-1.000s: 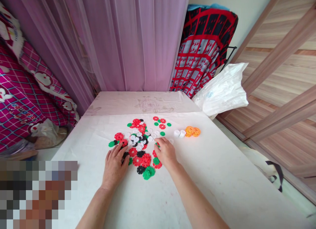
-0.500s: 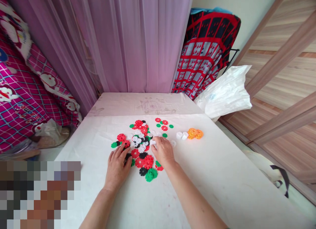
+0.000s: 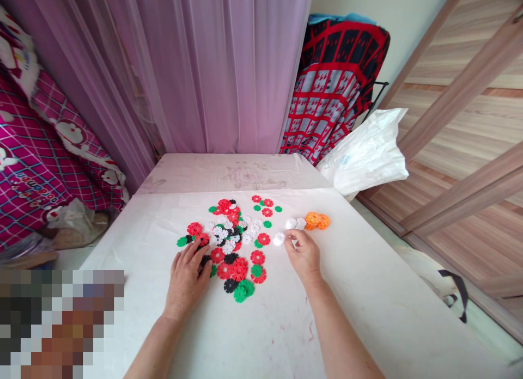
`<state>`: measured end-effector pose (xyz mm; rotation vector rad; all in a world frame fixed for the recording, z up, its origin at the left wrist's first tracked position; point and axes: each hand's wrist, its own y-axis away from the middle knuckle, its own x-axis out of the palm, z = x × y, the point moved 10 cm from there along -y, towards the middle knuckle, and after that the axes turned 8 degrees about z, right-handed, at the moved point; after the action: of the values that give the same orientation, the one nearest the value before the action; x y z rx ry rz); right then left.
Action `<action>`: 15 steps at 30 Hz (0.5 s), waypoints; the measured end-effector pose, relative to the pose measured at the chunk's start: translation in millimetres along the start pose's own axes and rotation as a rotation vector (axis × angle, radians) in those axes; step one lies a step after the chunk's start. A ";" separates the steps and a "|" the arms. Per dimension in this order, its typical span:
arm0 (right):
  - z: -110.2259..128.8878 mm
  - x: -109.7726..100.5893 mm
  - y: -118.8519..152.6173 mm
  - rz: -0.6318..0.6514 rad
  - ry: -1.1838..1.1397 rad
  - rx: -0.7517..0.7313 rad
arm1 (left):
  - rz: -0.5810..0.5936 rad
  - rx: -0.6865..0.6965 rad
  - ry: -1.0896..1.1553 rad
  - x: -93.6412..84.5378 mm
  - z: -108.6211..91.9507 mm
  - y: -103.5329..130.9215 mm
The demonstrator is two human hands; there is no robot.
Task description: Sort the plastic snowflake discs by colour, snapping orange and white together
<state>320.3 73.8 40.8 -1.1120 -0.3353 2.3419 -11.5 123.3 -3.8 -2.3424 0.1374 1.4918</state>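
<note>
My right hand [image 3: 303,254] is at the right of a mixed pile, fingertips pinched at a white notched plastic disc [image 3: 279,239] on the table. Just beyond lie more white discs [image 3: 291,224] beside an overlapping group of orange discs [image 3: 312,220]. My left hand [image 3: 190,273] rests with its fingers apart at the pile's left edge. Its fingertips touch red discs [image 3: 195,228], and a black disc is partly hidden under it. Between the hands are black discs [image 3: 231,258], red discs [image 3: 239,268], green discs [image 3: 241,293] and white discs [image 3: 221,233].
A pale cloth covers the table [image 3: 368,313]. A white bag [image 3: 363,156] stands off its back right corner. Purple curtains [image 3: 229,68] hang behind, a red patterned cloth [image 3: 327,90] covers something there, and a wooden wardrobe [image 3: 461,128] stands right.
My right hand has moved right from the pile to the white disc beside it, uncovering red and green discs. My left hand has stayed at the pile. The view has shifted slightly.
</note>
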 end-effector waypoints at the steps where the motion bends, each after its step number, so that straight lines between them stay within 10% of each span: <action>1: -4.3 -4.4 0.7 -0.033 -0.025 0.019 | 0.001 0.001 -0.001 -0.1 -0.2 0.0; 6: -35.7 -31.6 9.4 -0.201 -0.041 0.156 | 0.019 0.004 -0.017 -0.2 -1.0 -0.3; 15: -56.3 2.6 8.3 0.197 0.422 0.223 | 0.022 0.015 -0.014 -1.2 -2.6 -0.7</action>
<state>359.7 68.3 -0.1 -1.5357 0.1921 2.1615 -9.5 122.9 -1.6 -2.3259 0.1708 1.5117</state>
